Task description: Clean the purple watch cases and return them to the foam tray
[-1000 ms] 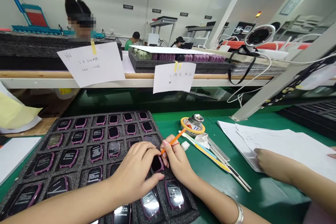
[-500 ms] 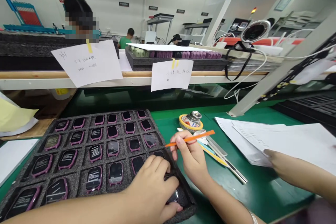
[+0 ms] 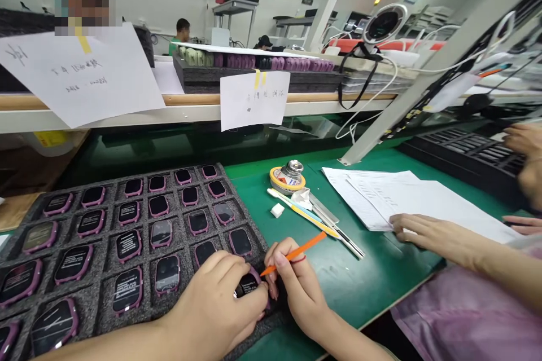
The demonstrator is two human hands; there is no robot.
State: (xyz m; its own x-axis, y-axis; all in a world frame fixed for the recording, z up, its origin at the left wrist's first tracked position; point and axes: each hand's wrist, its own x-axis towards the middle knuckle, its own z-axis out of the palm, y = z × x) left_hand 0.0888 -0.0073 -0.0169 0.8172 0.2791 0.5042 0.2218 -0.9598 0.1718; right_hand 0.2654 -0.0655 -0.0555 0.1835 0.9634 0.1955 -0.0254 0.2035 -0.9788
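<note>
Near the lower middle of the frame, the left hand (image 3: 218,299) is bent over a smartwatch with a purple frame and a dark, glassy face (image 3: 249,281), its fingers curled in around the casing, probably to steady it while leaving part of the lit display uncovered. The watch sits at the right-hand side of a dark grey, speckled foam tray (image 3: 104,279) (whether it is lifted clear of its compartment, the hand hides). The right hand (image 3: 296,287) has its fingers pinched closed on a slim, pointed orange stick (image 3: 311,243), held slantwise like a pen; that grip seems chosen for fine control, with the tip brought right beside the watch's upper right edge. Other purple-framed watches lie face up in separate compartments, which likely guards their glass from knocking and leaves every screen readable. Right of the tray, on the glossy green surface (image 3: 351,287), a yellow-and-white thin-handled tool (image 3: 300,211) and a small white cube (image 3: 277,211) lie near the right hand, presumably for easy reach.
</note>
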